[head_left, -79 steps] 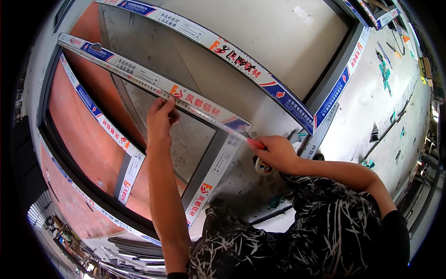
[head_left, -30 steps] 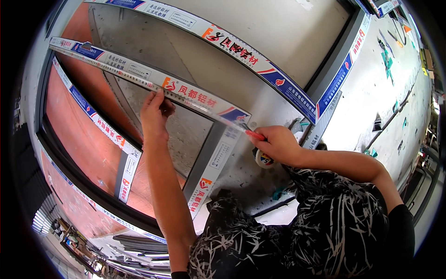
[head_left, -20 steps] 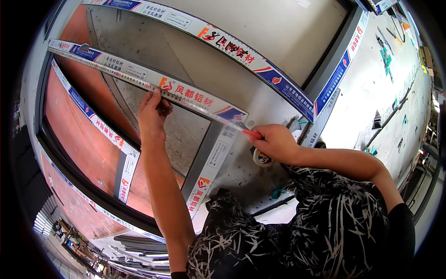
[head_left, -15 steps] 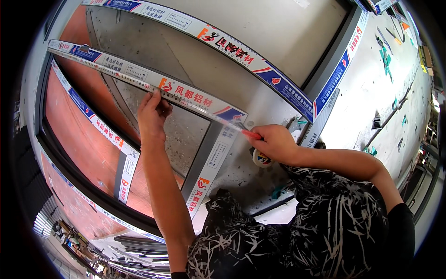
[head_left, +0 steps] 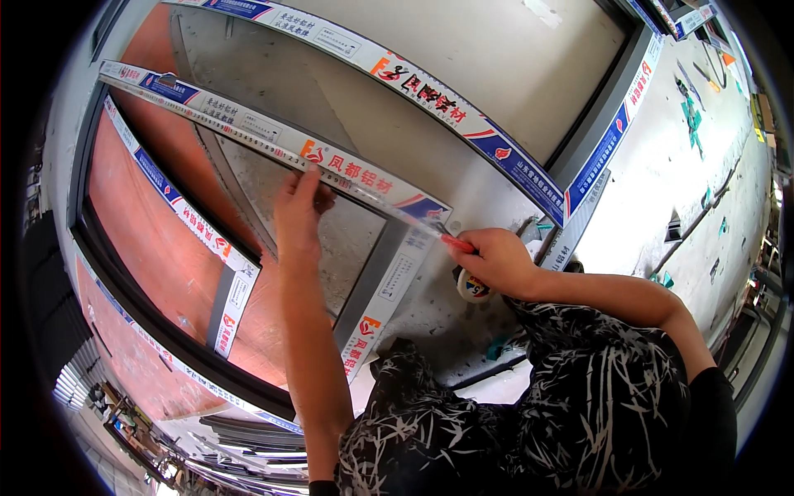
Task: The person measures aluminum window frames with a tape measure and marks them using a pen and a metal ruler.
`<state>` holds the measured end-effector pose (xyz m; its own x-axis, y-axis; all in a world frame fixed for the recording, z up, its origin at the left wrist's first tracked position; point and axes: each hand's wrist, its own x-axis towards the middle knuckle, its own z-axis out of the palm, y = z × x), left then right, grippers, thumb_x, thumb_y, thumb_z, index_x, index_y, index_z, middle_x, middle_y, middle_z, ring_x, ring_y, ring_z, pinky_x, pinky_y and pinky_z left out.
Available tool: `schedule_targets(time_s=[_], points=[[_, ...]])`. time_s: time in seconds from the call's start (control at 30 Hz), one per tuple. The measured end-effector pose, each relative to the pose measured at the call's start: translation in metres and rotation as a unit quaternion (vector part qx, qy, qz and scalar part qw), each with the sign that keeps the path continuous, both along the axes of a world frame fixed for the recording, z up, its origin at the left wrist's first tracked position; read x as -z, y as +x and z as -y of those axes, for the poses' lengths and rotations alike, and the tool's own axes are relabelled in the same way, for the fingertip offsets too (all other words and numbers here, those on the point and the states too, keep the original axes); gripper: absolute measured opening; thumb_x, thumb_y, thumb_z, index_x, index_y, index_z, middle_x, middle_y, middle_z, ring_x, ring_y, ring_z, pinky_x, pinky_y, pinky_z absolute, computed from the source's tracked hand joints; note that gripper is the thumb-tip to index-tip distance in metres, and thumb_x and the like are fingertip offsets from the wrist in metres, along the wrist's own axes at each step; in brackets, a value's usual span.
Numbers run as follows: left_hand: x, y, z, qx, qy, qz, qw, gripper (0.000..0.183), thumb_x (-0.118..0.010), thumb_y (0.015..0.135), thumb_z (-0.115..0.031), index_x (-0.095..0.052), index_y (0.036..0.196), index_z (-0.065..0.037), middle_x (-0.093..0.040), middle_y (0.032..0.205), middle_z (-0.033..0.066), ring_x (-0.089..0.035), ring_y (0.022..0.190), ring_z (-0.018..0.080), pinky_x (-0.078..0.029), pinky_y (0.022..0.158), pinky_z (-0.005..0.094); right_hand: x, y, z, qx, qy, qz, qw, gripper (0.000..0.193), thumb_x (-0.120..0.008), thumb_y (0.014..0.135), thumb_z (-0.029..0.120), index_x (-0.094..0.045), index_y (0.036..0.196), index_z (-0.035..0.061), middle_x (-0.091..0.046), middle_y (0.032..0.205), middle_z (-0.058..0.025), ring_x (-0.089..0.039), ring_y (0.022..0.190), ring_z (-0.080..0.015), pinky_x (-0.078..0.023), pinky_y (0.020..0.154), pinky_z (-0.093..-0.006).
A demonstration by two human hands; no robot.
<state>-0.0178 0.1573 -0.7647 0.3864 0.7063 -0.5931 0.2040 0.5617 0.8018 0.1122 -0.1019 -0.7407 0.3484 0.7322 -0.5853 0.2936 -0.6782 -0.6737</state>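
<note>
The tape (head_left: 258, 144) lies along the bar's (head_left: 356, 175) near edge. My right hand (head_left: 499, 263) grips a red thing (head_left: 457, 243) by its right end. My left hand's (head_left: 299, 207) fingers curl there; pinching, I can't tell. Looks like measuring; next needs straight tape.
</note>
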Motion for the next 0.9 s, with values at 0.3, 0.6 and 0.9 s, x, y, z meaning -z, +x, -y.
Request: schedule_targets(time_s=[0.3,0.6,0.9], points=[[-0.009,-0.022,0.047,0.063,0.009,-0.064,0.996,0.024,-0.059,0.092,-0.028,-0.059,0.091,-0.004,-0.057,0.071,0.0015,-0.053,0.065,0.0100,-0.039,0.058,0.0230,0.000,0.001,0.001,-0.006,0.005,-0.001,1.000,0.027,-0.055,0.086,0.031,-0.062,0.079,0.0061,-0.062,0.073,-0.0155,-0.059,0.071,-0.0368,-0.046,0.064,-0.0444],[-0.020,-0.038,0.062,0.075,0.034,-0.059,0.995,0.018,-0.055,0.094,-0.021,-0.060,0.094,-0.004,-0.058,0.074,0.0012,-0.053,0.067,0.0093,-0.039,0.059,0.0227,0.002,0.001,0.002,0.006,0.023,0.002,1.000,0.028,-0.055,0.086,0.032,-0.064,0.079,0.0061,-0.062,0.072,-0.0159,-0.059,0.071,-0.0369,-0.046,0.064,-0.0448],[-0.039,-0.048,0.082,0.102,0.049,-0.063,0.992,0.019,-0.053,0.096,-0.022,-0.060,0.095,-0.004,-0.058,0.074,0.0022,-0.053,0.067,0.0096,-0.040,0.060,0.0221,0.006,-0.001,0.004,0.020,0.041,0.000,0.999,0.029,-0.055,0.086,0.032,-0.064,0.079,0.0049,-0.062,0.073,-0.0164,-0.059,0.071,-0.0367,-0.046,0.065,-0.0442]])
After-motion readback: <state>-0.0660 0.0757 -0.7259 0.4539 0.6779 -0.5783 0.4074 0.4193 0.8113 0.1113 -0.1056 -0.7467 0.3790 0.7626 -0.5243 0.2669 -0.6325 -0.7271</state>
